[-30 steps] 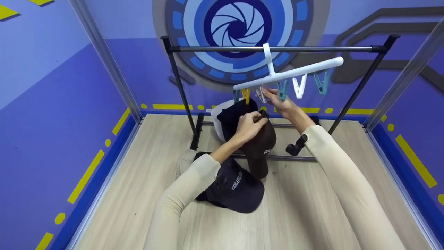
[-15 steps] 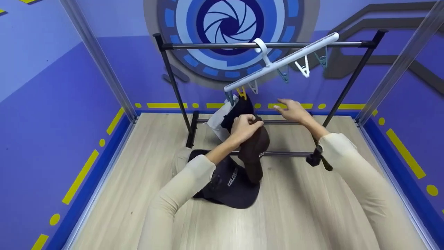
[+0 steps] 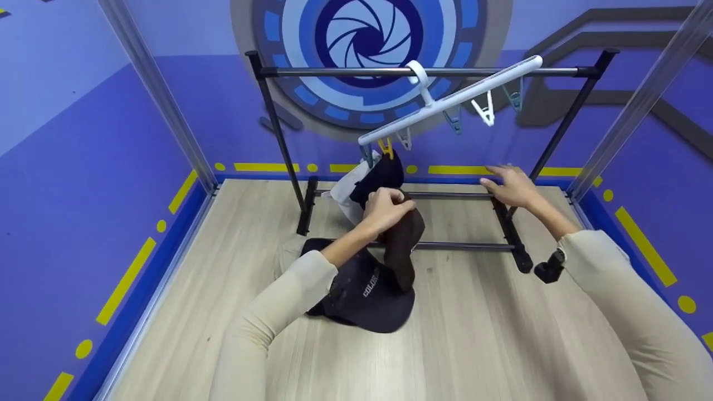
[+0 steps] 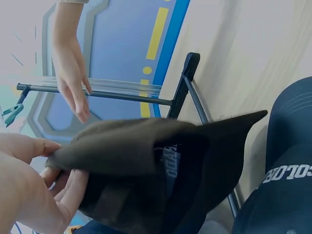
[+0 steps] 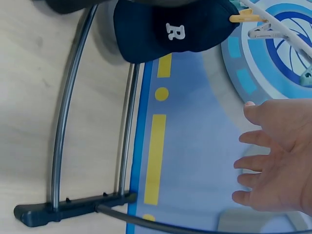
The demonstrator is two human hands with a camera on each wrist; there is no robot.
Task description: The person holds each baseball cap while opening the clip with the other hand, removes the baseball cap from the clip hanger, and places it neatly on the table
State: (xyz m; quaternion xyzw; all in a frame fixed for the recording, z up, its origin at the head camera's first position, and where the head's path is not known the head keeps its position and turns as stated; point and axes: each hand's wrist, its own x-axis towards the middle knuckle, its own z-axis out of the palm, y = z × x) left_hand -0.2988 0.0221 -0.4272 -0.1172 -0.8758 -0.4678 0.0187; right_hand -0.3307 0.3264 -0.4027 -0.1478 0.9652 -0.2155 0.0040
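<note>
My left hand (image 3: 384, 213) pinches the edge of a dark brown cap (image 3: 404, 234), whose brim points down. In the left wrist view the hollow inside of the brown cap (image 4: 117, 151) shows, with a printed label. My right hand (image 3: 513, 186) is held in the air near the rack's right post, fingers extended and nothing in them. A white clip hanger (image 3: 457, 97) hangs tilted from the rail, its left end lower. From that end hang a navy cap (image 3: 384, 175) under a yellow clip (image 3: 386, 147) and a white cap (image 3: 345, 192) under a blue-grey clip (image 3: 366, 155).
A black garment rack (image 3: 345, 72) stands on the wooden surface (image 3: 462, 328) against a blue patterned wall. In front of it lie a navy cap (image 3: 362, 289) with white lettering and a beige cap (image 3: 287, 253). Several clips, including a white clip (image 3: 484, 108), dangle unused from the hanger.
My right hand has let go of the pale clip and moved right and down. The hanger tilts more steeply, right end up. The brown cap, still in my left hand, has shifted slightly and turned.
</note>
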